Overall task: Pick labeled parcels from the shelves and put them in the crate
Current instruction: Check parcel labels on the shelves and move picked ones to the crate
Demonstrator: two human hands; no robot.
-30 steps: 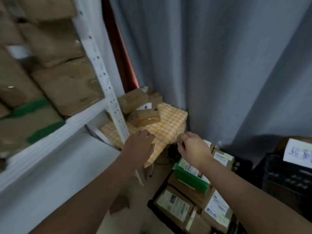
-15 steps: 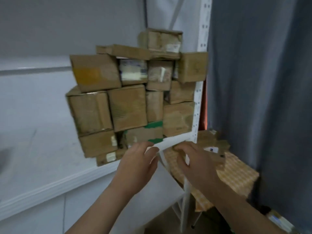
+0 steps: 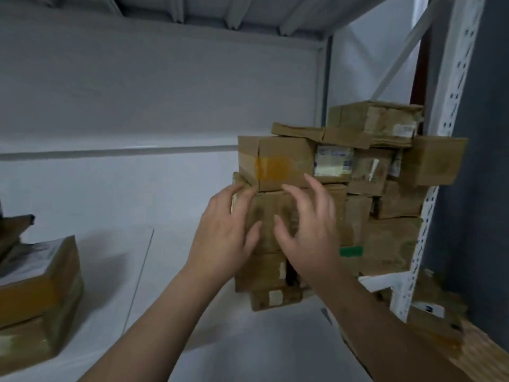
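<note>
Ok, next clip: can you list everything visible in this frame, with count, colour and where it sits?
parcel stack: more than ten boxes, brown cardboard, right part of the shelf, against the upright
orange-patched box: one, brown with an orange patch, upper left of the stack
green-taped box: one, brown with green tape, low in the stack
left parcels: at least two, brown, stacked at the shelf's left edge
far parcels: count unclear, brown, lower right beyond the upright
shelf board: one, white, under the parcels
perforated upright: one, white, right of the stack
curtain: one, grey, far right
left hand: fingers spread, holding nothing, at the stack's left side
right hand: fingers spread, holding nothing, in front of the stack
</note>
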